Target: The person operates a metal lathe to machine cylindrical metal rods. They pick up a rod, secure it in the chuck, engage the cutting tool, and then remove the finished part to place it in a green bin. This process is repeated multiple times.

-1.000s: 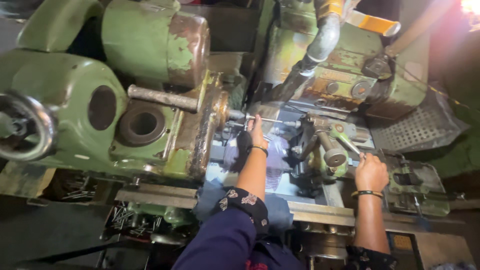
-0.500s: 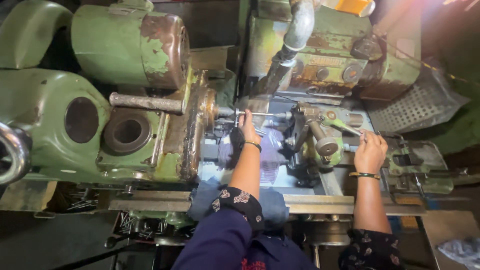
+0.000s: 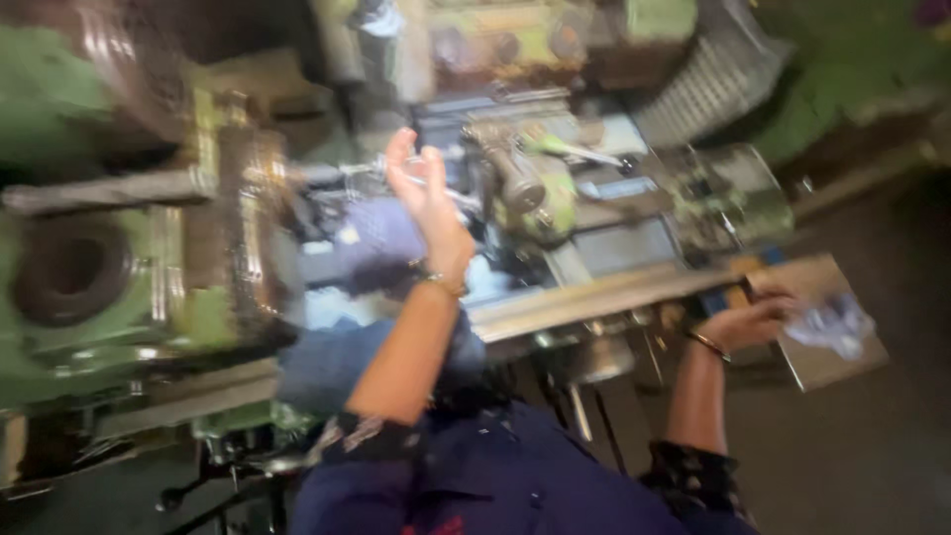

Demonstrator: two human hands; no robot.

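Note:
The view is blurred by motion. My left hand (image 3: 421,193) is raised over the bed of a green lathe (image 3: 119,287), just right of the chuck (image 3: 243,228), fingers spread beside a thin metal rod (image 3: 446,188). It is close to the tool post (image 3: 525,183). My right hand (image 3: 751,319) is low at the right, resting on the edge of a flat brown tray (image 3: 827,362). Its fingers reach a crumpled piece of clear plastic (image 3: 832,325); the blur hides whether they grip it.
The lathe headstock fills the left side, with a steel bar (image 3: 99,193) sticking out. A blue cloth (image 3: 327,362) hangs over the front of the bed. A perforated metal guard (image 3: 708,79) stands at the back right. Dark floor (image 3: 872,466) lies at the lower right.
My right hand left the carriage handle and dropped down to the right, onto the tray. My left hand lifted off the workpiece by the chuck. The camera swung right.

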